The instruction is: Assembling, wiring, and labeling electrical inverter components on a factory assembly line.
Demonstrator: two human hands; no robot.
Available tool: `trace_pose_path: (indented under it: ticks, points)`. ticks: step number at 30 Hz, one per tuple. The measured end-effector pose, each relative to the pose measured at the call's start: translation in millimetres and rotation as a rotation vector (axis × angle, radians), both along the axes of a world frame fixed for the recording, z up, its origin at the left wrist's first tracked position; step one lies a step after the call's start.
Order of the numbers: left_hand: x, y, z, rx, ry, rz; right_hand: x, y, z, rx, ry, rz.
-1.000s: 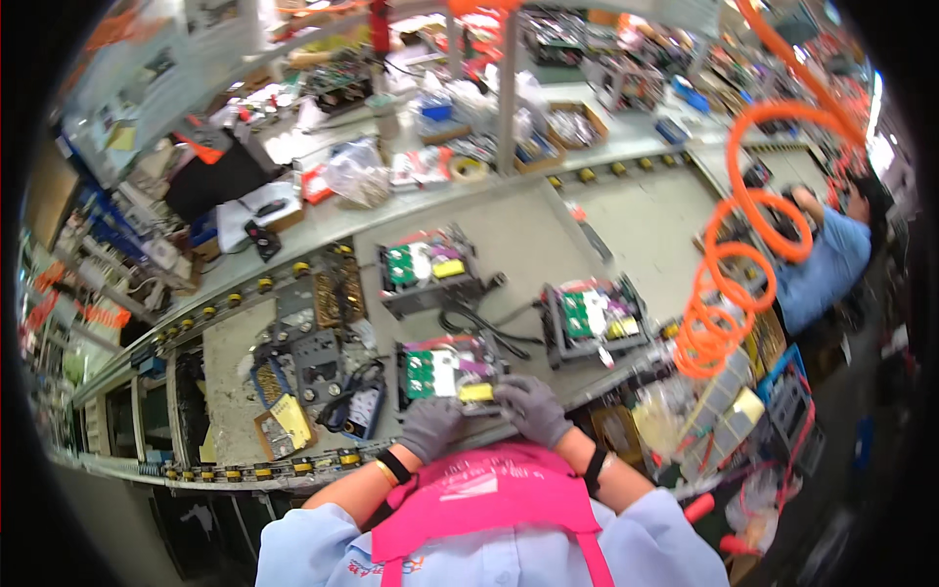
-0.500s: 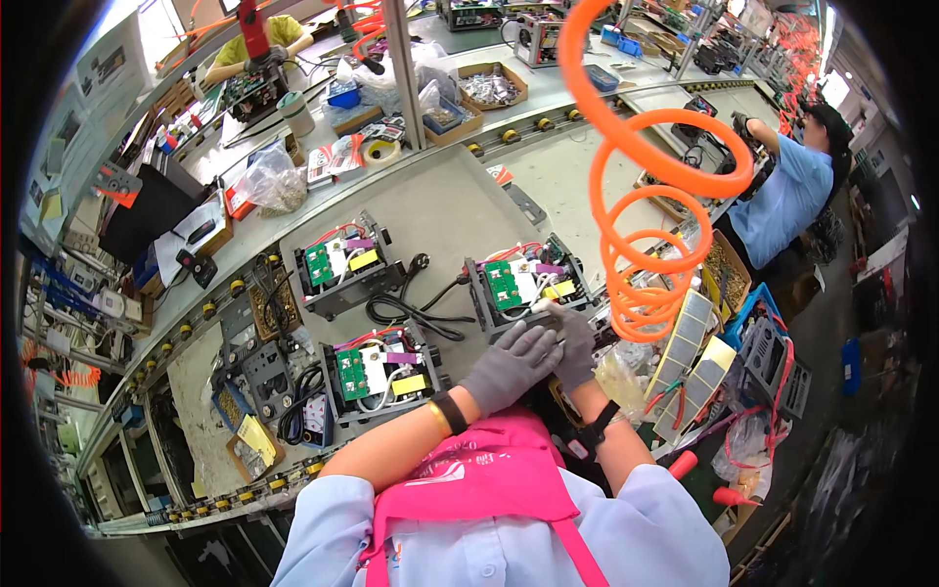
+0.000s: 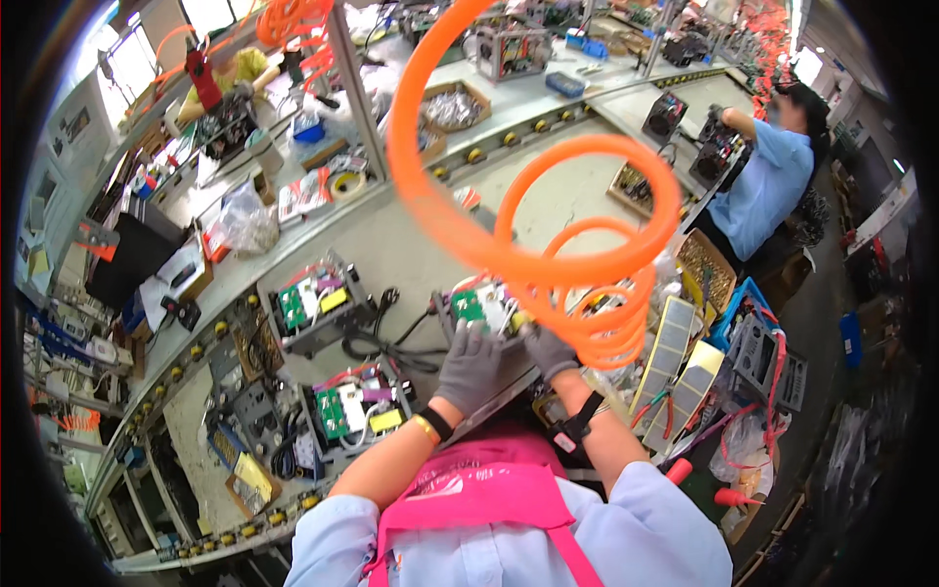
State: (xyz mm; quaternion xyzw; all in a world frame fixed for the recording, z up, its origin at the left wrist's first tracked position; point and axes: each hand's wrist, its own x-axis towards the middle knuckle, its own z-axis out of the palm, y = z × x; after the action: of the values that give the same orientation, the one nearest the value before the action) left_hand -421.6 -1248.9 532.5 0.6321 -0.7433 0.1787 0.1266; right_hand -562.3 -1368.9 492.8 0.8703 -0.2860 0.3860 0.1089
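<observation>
An open-topped electronic unit (image 3: 499,304) with a green board and white and yellow parts lies in front of me, its right side partly covered by an orange coiled hose. My left hand (image 3: 469,370), in a grey glove, reaches the unit's near left side with fingers stretched out. At its near right corner is my gloved right hand (image 3: 551,352); its fingertips meet the unit's edge and partly disappear behind it and the hose. Two similar units stand to the left, one farther away (image 3: 315,301) and one nearer (image 3: 357,409). A black cable (image 3: 383,342) lies between the units.
The orange coiled hose (image 3: 587,259) hangs over the bench ahead. Right of my hands lie pale panels (image 3: 667,357), red-handled pliers (image 3: 668,418) and a box of small parts (image 3: 706,266). Roller rails edge the bench. A person in blue (image 3: 768,186) works at the far right.
My hands have separated: the left moved left to the unit's near side, the right stays at its right corner. The view has shifted and the orange hose hangs lower across the unit.
</observation>
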Motion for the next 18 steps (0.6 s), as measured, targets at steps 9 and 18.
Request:
trace_pose_path:
  ticks: [9,18]
  points:
    - [3.4,5.5,-10.6,0.204,0.045,0.075,-45.7,-15.6,-104.8,0.516,-0.17,0.26]
    - [-4.3,11.2,-6.5,0.043,-0.036,0.061,-29.4,-38.2,-68.7,0.591,-0.079,0.192]
